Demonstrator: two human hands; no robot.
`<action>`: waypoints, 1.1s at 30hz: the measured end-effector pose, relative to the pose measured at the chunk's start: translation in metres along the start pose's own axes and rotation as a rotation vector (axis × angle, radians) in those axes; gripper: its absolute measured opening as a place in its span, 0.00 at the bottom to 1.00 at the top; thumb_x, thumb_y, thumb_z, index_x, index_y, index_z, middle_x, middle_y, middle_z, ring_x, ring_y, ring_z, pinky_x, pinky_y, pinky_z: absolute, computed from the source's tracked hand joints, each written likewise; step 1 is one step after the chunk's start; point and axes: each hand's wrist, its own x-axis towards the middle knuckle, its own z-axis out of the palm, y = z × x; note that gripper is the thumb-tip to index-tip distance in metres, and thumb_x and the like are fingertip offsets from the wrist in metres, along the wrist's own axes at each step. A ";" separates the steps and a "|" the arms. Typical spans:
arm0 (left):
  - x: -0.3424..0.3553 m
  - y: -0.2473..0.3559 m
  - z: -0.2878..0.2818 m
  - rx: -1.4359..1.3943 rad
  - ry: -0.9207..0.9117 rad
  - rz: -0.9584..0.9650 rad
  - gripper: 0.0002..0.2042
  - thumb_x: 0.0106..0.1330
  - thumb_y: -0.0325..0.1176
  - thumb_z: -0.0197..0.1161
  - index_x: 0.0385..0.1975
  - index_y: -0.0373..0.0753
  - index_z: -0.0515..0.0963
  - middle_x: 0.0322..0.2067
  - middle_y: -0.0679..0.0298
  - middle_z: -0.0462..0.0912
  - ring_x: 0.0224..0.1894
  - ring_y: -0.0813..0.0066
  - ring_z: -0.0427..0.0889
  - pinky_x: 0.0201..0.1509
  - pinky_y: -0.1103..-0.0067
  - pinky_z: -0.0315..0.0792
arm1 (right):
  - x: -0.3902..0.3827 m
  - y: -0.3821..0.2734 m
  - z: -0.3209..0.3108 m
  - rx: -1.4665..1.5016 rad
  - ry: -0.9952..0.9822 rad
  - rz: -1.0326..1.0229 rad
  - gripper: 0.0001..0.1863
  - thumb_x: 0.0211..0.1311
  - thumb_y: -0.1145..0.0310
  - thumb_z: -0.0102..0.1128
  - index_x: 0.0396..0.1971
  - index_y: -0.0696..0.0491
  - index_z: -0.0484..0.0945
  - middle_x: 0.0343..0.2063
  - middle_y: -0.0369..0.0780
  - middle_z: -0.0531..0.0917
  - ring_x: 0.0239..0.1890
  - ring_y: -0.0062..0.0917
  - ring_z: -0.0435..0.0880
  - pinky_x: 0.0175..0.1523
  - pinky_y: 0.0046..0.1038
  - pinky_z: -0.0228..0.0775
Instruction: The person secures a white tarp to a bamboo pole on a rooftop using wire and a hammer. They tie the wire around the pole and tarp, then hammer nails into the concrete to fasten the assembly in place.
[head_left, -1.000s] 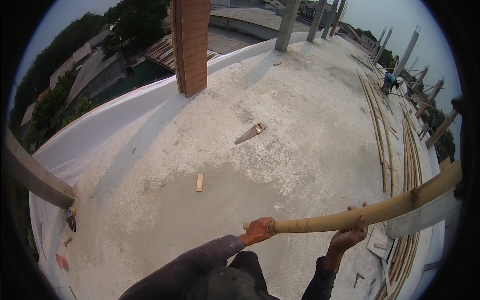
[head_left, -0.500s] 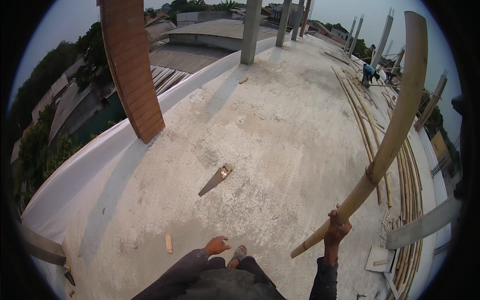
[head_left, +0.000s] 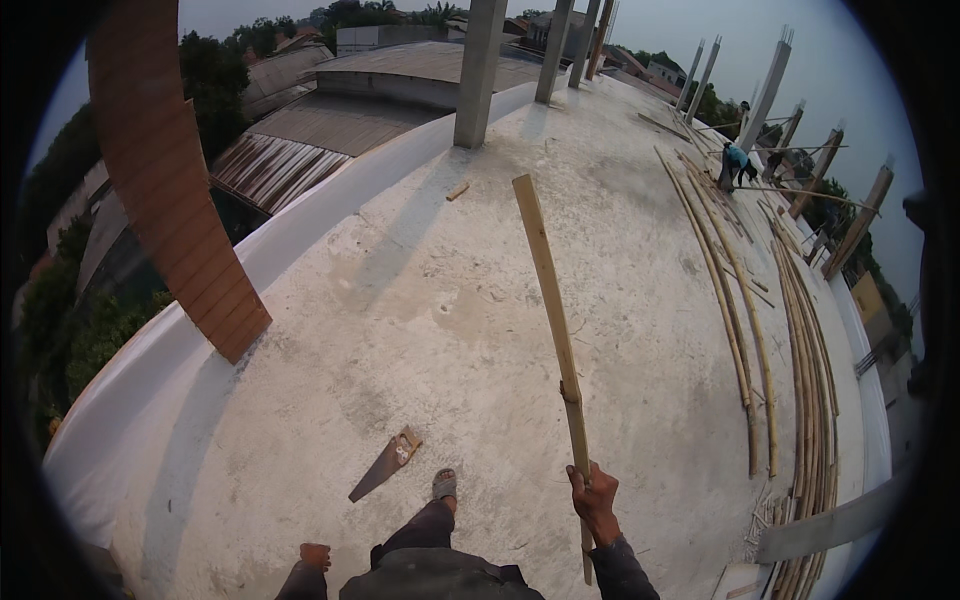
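Note:
My right hand grips a length of split bamboo near its lower end. The bamboo rises ahead of me, leaning slightly left at the top, and shows its narrow edge with a dark node partway up. My left hand hangs low at the left with its fingers curled in, and nothing shows in it. On the concrete in front, a hand saw lies flat, its wooden handle toward the far right and its blade toward me. My sandalled foot is stepping beside the saw.
Long bamboo poles lie along the right side. A brown panelled post stands near the left edge, by a low white parapet. Grey concrete columns stand farther off. A person bends over at the far right.
The bamboo has swung left and turned from its broad face to its edge. The saw now appears nearer. My left hand has moved left and its fingers have curled in.

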 end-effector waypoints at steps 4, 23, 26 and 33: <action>-0.037 0.242 0.145 -0.091 -0.205 0.430 0.15 0.60 0.31 0.70 0.40 0.25 0.82 0.25 0.58 0.83 0.23 0.70 0.82 0.23 0.74 0.74 | 0.120 0.031 0.066 -0.059 -0.134 0.039 0.16 0.60 0.58 0.75 0.36 0.55 0.84 0.15 0.44 0.81 0.16 0.38 0.83 0.23 0.35 0.72; 0.102 0.908 0.372 -0.331 -0.121 0.263 0.17 0.61 0.30 0.68 0.47 0.27 0.80 0.28 0.57 0.84 0.20 0.73 0.80 0.19 0.79 0.68 | 0.853 0.236 0.439 0.047 -0.385 0.127 0.22 0.69 0.50 0.66 0.28 0.57 0.79 0.11 0.46 0.76 0.14 0.41 0.80 0.22 0.39 0.70; 0.116 0.963 0.378 -0.378 -0.021 0.257 0.15 0.62 0.30 0.68 0.45 0.28 0.79 0.26 0.58 0.83 0.19 0.72 0.79 0.17 0.76 0.68 | 0.987 0.254 0.504 0.039 -0.426 0.171 0.22 0.71 0.50 0.63 0.32 0.57 0.80 0.18 0.41 0.84 0.19 0.32 0.85 0.27 0.33 0.75; 0.200 1.179 0.449 -0.267 -0.340 0.123 0.12 0.60 0.31 0.70 0.18 0.41 0.73 0.18 0.63 0.75 0.16 0.74 0.76 0.14 0.76 0.61 | 1.232 0.290 0.667 0.142 -0.360 0.153 0.21 0.72 0.52 0.62 0.30 0.57 0.79 0.15 0.43 0.82 0.17 0.36 0.84 0.24 0.36 0.73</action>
